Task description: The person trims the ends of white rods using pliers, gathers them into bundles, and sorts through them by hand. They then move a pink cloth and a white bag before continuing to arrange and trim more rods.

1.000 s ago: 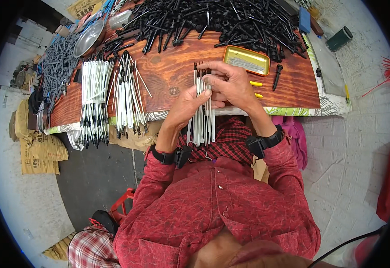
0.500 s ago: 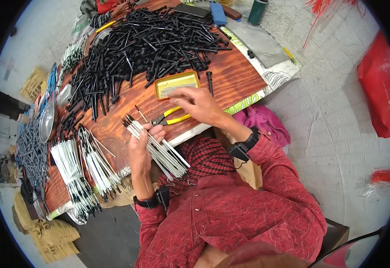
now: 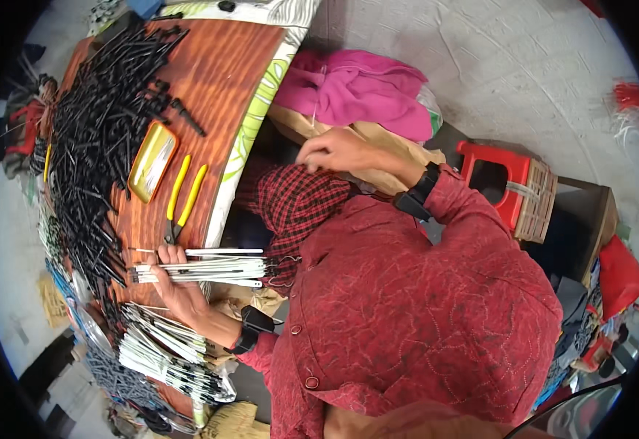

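My left hand (image 3: 180, 298) is closed around a bundle of thin white sticks (image 3: 217, 271) with dark ends, held at the table's edge. One stick stands apart from the bundle, beside the fingertips. My right hand (image 3: 340, 150) is over my lap, off the table, with its fingers curled together; anything between them is too small to make out. Yellow-handled pliers (image 3: 193, 196) lie on the table near the left fingertips. Past them is a shallow yellow tin (image 3: 141, 155) with an orange rim, holding fine pale pieces.
Many black rod-like parts (image 3: 89, 154) are heaped along the table's far side, with one lying apart (image 3: 188, 117). More white sticks (image 3: 162, 351) lie in bundles beyond my left forearm. Pink cloth (image 3: 363, 91) and a red stool (image 3: 498, 179) are to the right.
My right hand has drawn back from above the tin to over my lap. The view has turned, shifting the table to the left; my left hand still holds the white sticks.
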A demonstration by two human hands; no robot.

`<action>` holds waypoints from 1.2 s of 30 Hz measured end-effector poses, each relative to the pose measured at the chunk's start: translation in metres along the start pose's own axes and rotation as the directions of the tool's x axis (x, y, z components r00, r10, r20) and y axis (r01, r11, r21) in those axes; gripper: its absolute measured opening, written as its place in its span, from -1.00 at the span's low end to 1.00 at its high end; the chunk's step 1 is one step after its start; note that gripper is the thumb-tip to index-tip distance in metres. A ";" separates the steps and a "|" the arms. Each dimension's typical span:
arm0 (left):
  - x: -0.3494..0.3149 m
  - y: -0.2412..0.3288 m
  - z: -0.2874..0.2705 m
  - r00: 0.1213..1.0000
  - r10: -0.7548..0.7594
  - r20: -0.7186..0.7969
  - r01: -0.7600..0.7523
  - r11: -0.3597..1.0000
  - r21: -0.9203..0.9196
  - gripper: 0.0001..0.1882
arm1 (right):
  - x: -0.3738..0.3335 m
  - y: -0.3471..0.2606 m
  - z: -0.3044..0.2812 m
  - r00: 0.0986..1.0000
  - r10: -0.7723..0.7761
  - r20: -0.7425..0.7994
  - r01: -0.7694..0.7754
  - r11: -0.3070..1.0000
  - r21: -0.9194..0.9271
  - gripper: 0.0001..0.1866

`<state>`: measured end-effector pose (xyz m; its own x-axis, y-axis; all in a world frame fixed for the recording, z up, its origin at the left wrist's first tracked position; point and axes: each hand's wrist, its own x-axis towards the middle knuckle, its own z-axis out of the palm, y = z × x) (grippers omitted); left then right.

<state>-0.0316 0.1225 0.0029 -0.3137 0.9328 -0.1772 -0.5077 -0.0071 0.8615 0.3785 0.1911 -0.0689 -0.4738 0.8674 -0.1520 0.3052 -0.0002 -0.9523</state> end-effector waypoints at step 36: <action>-0.021 0.003 0.031 0.997 0.028 -0.075 -0.037 0.992 -0.122 -0.79 | 0.012 0.306 -0.142 0.754 0.408 -0.516 -0.202 0.890 0.409 -0.58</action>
<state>-0.0022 0.1139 0.0241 -0.3872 0.9026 -0.1881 -0.5895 -0.0855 0.8033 0.5838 0.2719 -0.3248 0.1933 0.9102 -0.3662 0.0295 -0.3785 -0.9251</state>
